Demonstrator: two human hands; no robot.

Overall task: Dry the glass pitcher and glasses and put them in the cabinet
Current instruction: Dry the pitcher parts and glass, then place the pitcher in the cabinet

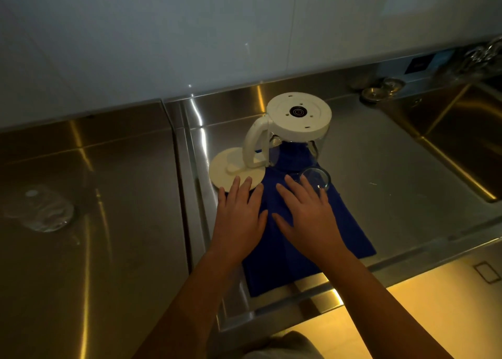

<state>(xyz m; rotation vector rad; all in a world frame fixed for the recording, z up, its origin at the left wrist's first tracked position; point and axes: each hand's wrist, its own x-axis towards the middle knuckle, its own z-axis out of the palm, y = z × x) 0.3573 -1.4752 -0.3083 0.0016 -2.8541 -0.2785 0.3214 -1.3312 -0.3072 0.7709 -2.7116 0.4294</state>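
Note:
A glass pitcher [294, 130] with a white base and handle stands upside down on a blue cloth [347, 231] spread over the steel counter. Its round white lid [231, 172] lies to the left of it. A clear glass [316, 178] stands on the cloth just in front of the pitcher. My left hand [239, 217] lies flat, fingers apart, with its fingertips on the lid's near edge. My right hand [307, 214] rests flat on the cloth, its fingertips touching the glass. Neither hand holds anything.
A sink basin [461, 130] opens at the right, with a metal strainer [380, 89] and a tap behind it. Another clear glass [40, 209] lies on the left counter [89, 250]. A white wall runs behind. The counter's front edge crosses below my forearms.

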